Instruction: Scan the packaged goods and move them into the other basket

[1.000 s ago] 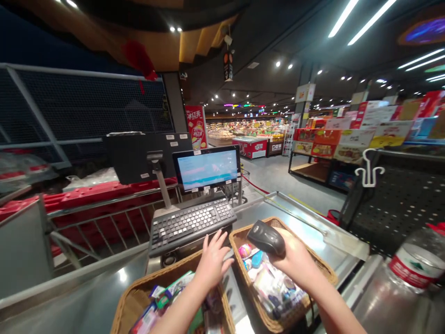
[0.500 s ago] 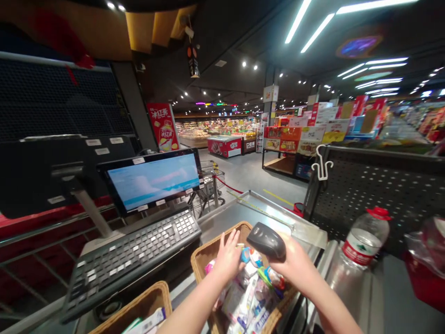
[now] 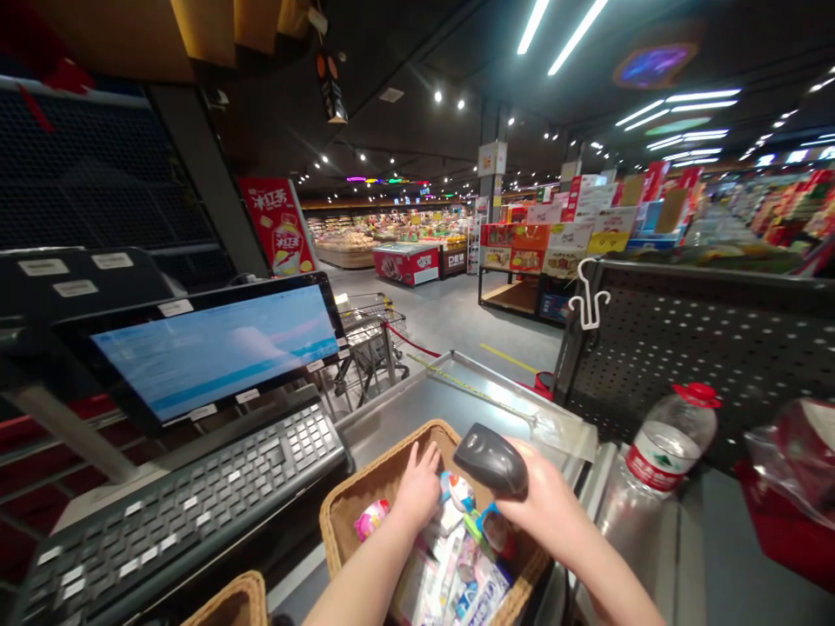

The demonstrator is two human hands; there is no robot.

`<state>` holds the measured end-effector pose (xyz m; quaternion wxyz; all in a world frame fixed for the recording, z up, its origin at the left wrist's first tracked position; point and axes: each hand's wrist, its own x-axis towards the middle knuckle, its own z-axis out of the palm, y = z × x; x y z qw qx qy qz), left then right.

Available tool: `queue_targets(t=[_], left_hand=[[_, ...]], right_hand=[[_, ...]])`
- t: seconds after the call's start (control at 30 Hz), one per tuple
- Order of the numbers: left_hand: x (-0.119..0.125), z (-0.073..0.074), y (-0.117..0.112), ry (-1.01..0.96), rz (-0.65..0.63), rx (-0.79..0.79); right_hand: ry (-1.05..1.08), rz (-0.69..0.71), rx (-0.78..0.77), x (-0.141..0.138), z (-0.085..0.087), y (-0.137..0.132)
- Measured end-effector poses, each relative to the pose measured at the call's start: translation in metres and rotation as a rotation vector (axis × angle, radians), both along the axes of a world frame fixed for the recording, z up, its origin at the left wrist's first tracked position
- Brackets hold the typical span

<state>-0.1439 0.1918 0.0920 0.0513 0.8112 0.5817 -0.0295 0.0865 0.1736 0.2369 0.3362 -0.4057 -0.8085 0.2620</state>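
Observation:
My right hand (image 3: 540,494) grips a black handheld barcode scanner (image 3: 490,459), its head pointing left above a wicker basket (image 3: 345,504). Down inside the basket is my left hand (image 3: 417,489), fingers stretched and slightly apart, with nothing visible in them. Close by its fingertips lies a round blue-and-white wrapped item (image 3: 459,492). Left of the wrist sits a pink wrapped item (image 3: 371,520). Several clear plastic packages fill the near part of the basket, among them a pack with blue lettering (image 3: 489,598). My forearms partly cover the contents.
A keyboard (image 3: 189,513) and a monitor (image 3: 222,343) stand at left. Part of a second wicker basket (image 3: 238,600) shows below. Beyond is the metal counter (image 3: 450,396). To the right are a large red-capped bottle (image 3: 671,443) and a perforated black panel (image 3: 704,339) with white hooks (image 3: 589,300).
The view has turned slightly right. My left hand has moved a little lower into the basket, and the pink item beside it shows more fully. The scanner stays in my right hand.

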Motion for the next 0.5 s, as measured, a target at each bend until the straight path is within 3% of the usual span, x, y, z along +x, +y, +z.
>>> queue_targets(t=[0.23,0.5], left_hand=[[-0.021,-0.006,0.000,-0.036,-0.064,-0.041],[-0.021,-0.009,-0.004,-0.060,-0.033,-0.034]], right_hand=[[0.007,-0.023,-0.008,0.002,0.002,0.000],[-0.017,-0.021,-0.003,-0.002,0.003,0.000]])
